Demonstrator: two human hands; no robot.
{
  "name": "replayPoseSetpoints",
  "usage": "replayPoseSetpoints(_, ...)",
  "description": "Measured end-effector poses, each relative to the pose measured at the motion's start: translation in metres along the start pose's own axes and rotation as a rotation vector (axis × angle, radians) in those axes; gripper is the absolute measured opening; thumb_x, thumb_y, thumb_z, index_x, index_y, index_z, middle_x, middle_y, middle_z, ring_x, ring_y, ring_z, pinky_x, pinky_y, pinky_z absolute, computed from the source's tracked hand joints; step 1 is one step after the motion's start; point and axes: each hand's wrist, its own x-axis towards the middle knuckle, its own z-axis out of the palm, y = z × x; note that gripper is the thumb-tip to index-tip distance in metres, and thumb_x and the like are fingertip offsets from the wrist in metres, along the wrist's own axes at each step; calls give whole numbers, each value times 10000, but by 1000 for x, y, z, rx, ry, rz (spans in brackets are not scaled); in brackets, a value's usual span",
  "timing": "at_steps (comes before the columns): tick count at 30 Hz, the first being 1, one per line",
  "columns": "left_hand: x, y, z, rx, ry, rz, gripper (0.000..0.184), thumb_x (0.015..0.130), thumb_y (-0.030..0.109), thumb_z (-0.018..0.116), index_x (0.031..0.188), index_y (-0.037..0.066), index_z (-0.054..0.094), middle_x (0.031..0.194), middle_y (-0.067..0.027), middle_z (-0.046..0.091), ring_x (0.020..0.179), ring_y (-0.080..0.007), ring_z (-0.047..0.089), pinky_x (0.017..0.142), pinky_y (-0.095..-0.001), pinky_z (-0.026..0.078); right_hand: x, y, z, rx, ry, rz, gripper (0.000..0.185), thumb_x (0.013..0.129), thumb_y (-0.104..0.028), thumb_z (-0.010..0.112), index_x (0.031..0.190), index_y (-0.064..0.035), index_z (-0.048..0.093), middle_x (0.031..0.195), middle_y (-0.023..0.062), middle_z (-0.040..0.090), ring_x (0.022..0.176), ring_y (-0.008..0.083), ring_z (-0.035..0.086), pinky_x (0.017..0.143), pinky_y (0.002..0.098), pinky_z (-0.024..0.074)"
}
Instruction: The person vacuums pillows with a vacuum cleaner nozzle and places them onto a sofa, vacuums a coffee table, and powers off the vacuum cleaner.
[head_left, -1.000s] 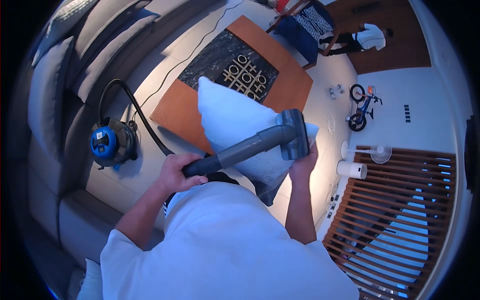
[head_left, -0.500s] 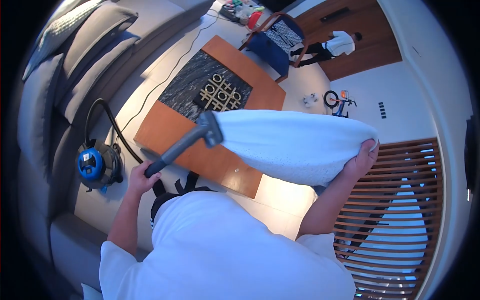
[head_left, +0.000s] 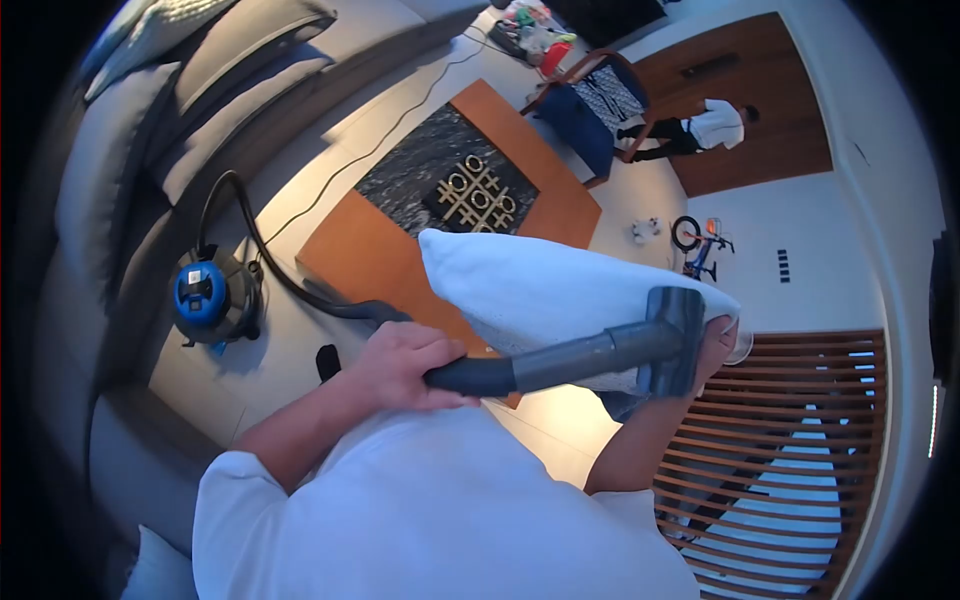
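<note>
My left hand [head_left: 408,365] is wrapped round the dark handle of a grey vacuum wand [head_left: 570,360]. Its wide nozzle head [head_left: 676,340] lies over the right end of a pale cushion [head_left: 540,282], close to my other hand. My right hand [head_left: 716,350] grips that cushion by its right corner, partly hidden behind the nozzle. The cushion is stretched out sideways in front of me. A black hose [head_left: 262,240] runs from the wand to a blue and black vacuum cleaner [head_left: 203,292] on the floor at the left.
Beyond the cushion stands a wooden table [head_left: 350,245] with a black stone inset and a gold game set. A grey sofa [head_left: 125,400] lines the left. Farther back are a blue chair [head_left: 575,135], a walking person [head_left: 715,125] and a small bike [head_left: 700,240]. Wooden slats [head_left: 790,430] stand right.
The nozzle has swept from the cushion's left end to its right end, carried by my left hand. My view has shifted slightly, and the cushion's left tip now shows.
</note>
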Motion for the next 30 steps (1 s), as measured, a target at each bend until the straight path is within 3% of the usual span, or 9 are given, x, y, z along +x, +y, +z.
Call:
replayPoseSetpoints(4,-63,-75,15,86,142,2,488,659,380,893,958,57,681,789,-99,663,700,-292,664,628,-367,518,2,-43,30,-15,168,20,472,1023,-416,552,1218,13,557,1120,134,644,984,210,633,887,351,513)
replayPoseSetpoints(9,-177,-134,-18,153,136,-558,407,771,348,806,999,38,672,753,-158,649,676,-344,665,626,-404,528,4,-87,33,155,205,-12,598,1028,-459,509,1383,21,471,1261,183,588,1146,281,581,1009,406,456)
replayPoseSetpoints(12,-176,-135,-19,285,120,-860,408,816,380,776,1010,37,667,708,-121,640,614,-295,642,592,-387,509,20,-97,23,205,241,20,628,1037,-481,468,1410,24,449,1332,199,551,1207,281,547,1039,407,435)
replayPoseSetpoints(14,-156,-117,-4,7,261,-1085,436,843,410,759,1018,25,653,714,-80,622,607,-208,606,577,-356,480,37,-90,3,145,269,-10,663,1053,-494,410,1445,41,409,1384,204,521,1245,285,529,1073,405,414)
replayPoseSetpoints(19,-39,-102,3,-114,252,-1152,466,826,360,792,1076,6,621,777,-57,602,712,-147,586,650,-320,471,79,-46,-79,-23,308,-240,665,1053,-518,380,1469,1,396,1400,184,516,1271,302,512,1094,423,399)
replayPoseSetpoints(22,0,-109,17,-330,333,-1026,547,804,344,823,1164,10,582,880,-70,615,782,-156,591,700,-329,486,64,-30,-94,44,348,-169,656,1053,-518,379,1465,-7,404,1394,182,522,1262,306,519,1091,430,402)
replayPoseSetpoints(24,25,-97,20,-465,305,-899,596,785,215,841,1266,22,548,1084,-83,643,939,-177,598,870,-351,481,53,-13,-102,110,368,-111,651,1053,-517,379,1462,-12,409,1390,180,525,1257,309,523,1089,434,405)
replayPoseSetpoints(28,43,-85,36,-561,290,-464,647,799,187,843,1307,53,464,1045,-105,599,924,-180,607,832,-350,509,37,29,-107,233,403,-2,639,1054,-516,378,1457,-22,419,1383,177,532,1245,314,532,1085,442,409)
replayPoseSetpoints(30,47,-62,32,-612,262,-625,646,801,178,839,1310,54,461,1059,-103,597,964,-178,599,869,-353,499,29,48,-106,299,430,46,634,1054,-516,377,1454,-27,424,1379,175,536,1240,317,536,1083,446,411)
